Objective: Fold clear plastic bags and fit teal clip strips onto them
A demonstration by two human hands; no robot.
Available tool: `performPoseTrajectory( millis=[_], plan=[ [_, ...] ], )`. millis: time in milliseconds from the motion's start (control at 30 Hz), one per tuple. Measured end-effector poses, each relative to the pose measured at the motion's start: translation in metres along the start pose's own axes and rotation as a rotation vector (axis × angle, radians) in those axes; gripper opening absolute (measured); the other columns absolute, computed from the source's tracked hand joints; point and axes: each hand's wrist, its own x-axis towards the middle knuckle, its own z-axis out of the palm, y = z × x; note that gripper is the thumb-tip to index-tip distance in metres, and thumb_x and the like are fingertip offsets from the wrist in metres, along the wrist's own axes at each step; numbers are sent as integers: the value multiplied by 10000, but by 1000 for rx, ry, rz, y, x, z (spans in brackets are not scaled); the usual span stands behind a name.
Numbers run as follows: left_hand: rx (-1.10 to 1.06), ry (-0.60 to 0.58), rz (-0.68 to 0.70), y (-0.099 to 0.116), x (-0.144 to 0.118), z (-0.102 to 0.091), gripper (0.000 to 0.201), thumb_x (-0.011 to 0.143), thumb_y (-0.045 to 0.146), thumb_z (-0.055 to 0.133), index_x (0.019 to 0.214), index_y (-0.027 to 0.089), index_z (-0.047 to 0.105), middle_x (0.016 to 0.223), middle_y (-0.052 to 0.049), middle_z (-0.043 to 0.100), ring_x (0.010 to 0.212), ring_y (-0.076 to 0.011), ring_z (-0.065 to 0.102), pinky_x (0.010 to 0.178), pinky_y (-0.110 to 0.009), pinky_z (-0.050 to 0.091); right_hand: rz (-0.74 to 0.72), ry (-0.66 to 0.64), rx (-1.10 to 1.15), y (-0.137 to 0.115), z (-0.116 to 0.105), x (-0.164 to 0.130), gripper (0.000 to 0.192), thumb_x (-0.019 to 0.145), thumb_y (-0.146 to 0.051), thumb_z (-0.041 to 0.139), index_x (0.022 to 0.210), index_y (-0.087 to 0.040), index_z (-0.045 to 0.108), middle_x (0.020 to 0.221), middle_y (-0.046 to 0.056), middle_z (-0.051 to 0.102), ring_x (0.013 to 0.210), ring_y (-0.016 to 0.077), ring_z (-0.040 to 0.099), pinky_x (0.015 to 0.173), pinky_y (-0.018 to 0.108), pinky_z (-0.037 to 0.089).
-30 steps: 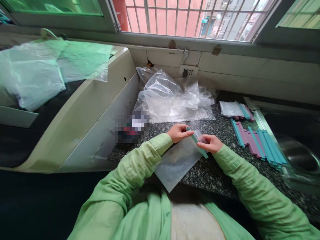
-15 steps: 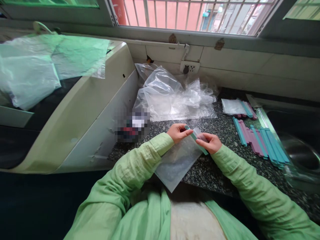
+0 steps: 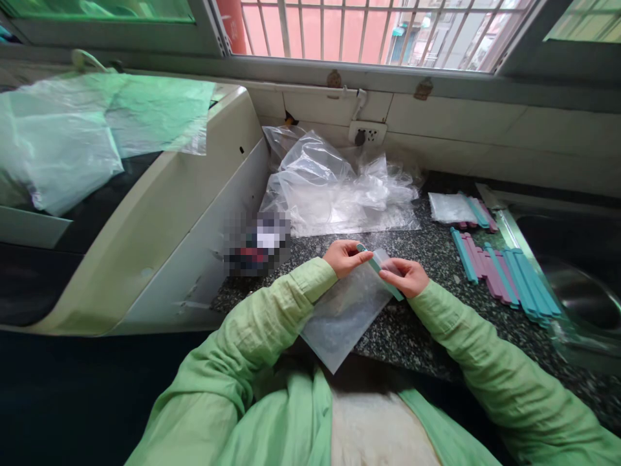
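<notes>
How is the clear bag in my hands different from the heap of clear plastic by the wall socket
The small bag lies flat and smooth between the left hand and right hand; the heap is crumpled, bigger and untouched. The small bag overhangs the counter edge; the heap sits against the wall. Both are see-through plastic.

Dark speckled stone counter below a window, with loose goods lying on it.

At the back, against the wall, a heap of crumpled clear plastic bags rests on the counter. To the right, a row of teal and purple sticks lies side by side, touching one another, close to the edge of a steel sink set into the counter. Behind that row, near the wall, a small filled bag lies flat with a few more sticks just beside it. At the front edge, a flat clear pouch lies partly on the counter, its lower corner overhanging the edge. A blurred dark item sits at the left end.
</notes>
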Motion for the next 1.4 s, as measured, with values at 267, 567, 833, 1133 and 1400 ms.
performPoseTrajectory(
  millis=[267,567,833,1133,1400],
  plan=[
    [20,12,-1,0,0,1,468,581,539,646,482,127,448,467,55,331,467,-39,284,438,-195,231,-12,0,-51,1,-1,1,327,629,-475,594,653,-149,593,506,-28,428,476,71,324,443,224,266],
    [-30,21,-21,4,1,1,456,551,541,667,512,126,482,450,64,349,452,-35,301,433,-191,243,-46,68,-118,2,-3,2,375,630,-529,579,650,-154,595,516,-13,464,496,83,350,466,232,297],
    [8,-109,-62,-1,1,2,485,519,575,675,538,104,559,471,39,428,473,-48,352,453,-200,271,-86,138,-149,-5,-19,5,383,630,-537,585,648,-155,599,531,-11,461,503,90,354,480,237,287],
    [86,-161,47,-3,1,3,525,596,624,593,534,103,591,506,21,432,501,-64,383,481,-209,301,-101,155,-176,-3,-27,5,408,620,-559,589,619,-152,586,513,-16,435,492,83,343,462,230,266],
    [189,-124,151,-1,0,7,504,670,596,539,531,116,605,511,14,429,501,-75,402,508,-222,318,-157,186,-230,-12,-30,2,323,658,-478,593,620,-158,573,535,-16,449,490,79,344,462,232,267]
  ],
)
